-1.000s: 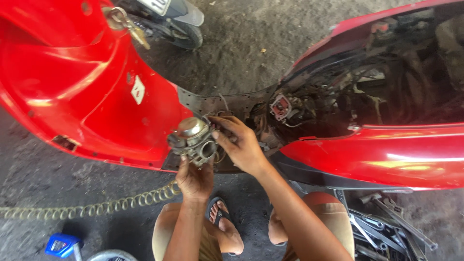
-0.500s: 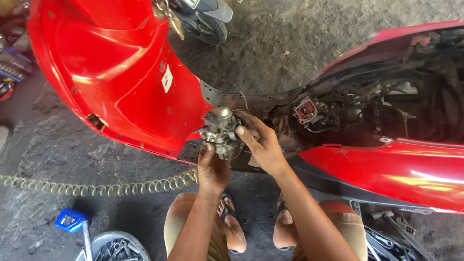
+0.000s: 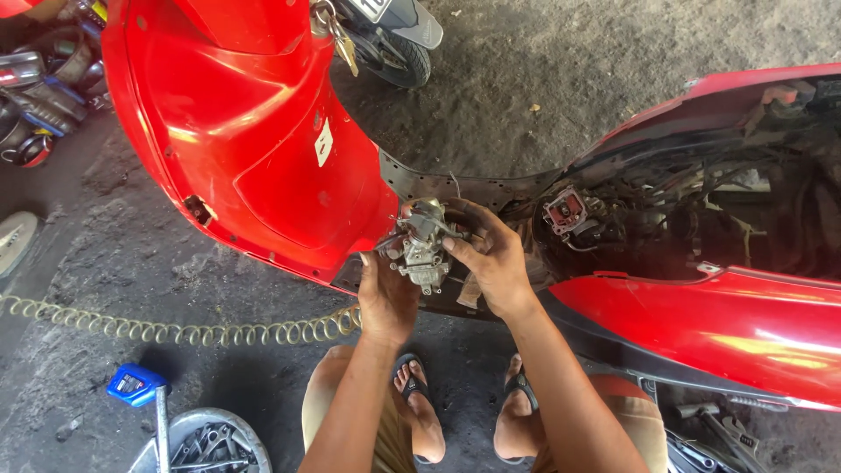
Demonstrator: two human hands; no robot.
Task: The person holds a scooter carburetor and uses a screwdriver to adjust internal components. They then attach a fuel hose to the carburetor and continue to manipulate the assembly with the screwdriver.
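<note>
A grey metal carburetor [image 3: 420, 245] is held up in front of the red scooter [image 3: 263, 149], just over its footwell. My left hand [image 3: 385, 293] grips it from below. My right hand [image 3: 491, 258] wraps it from the right, fingers over its top. Behind my right hand the scooter's body is open, showing dark wiring and a small red-edged part [image 3: 565, 210]. My feet in sandals [image 3: 416, 403] rest on the ground beneath.
A coiled hose [image 3: 175, 331] runs along the concrete floor at left. A blue bottle [image 3: 136, 384] and a round tray of tools [image 3: 210, 442] lie bottom left. Loose wrenches [image 3: 718, 429] lie bottom right. Another vehicle's wheel [image 3: 394, 52] stands at the top.
The view has shifted so the scooter and hands sit further right and lower. Both hands have kept hold of the carburetor, turning it slightly.
</note>
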